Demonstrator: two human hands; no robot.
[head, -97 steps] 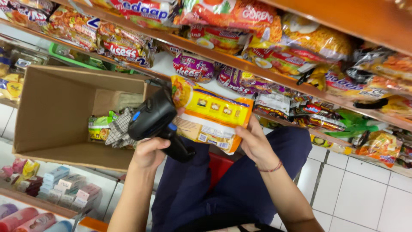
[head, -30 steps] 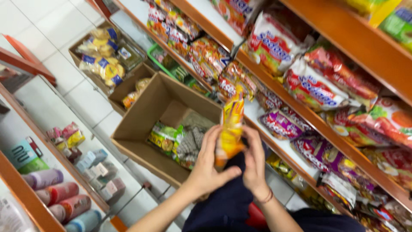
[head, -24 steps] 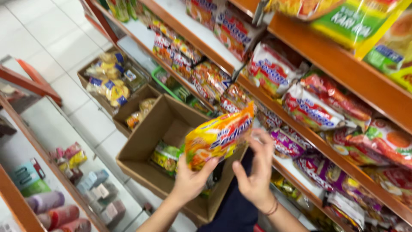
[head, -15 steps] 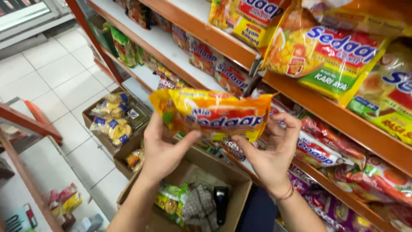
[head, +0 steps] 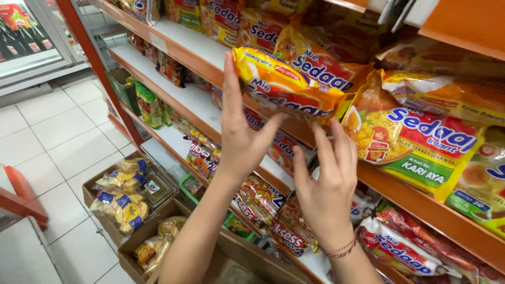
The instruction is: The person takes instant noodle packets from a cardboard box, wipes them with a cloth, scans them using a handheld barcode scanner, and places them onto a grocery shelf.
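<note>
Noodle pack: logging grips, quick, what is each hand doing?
Left hand: holding the noodle pack.
Right hand: open, fingers touching the pack's underside.

- Orange shelf [head: 421,208]: yellow noodle packs [head: 415,142] lie on it.
- White lower shelf [head: 194,102]: more snack packs [head: 150,105].
- Tiled floor [head: 58,152]: cardboard boxes [head: 100,181] of packs.

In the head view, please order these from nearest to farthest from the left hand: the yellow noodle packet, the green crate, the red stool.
From the left hand:
1. Yellow noodle packet, in its fingers, at the upper shelf.
2. Green crate, left, on a lower shelf.
3. Red stool, far left, on the floor.
</note>
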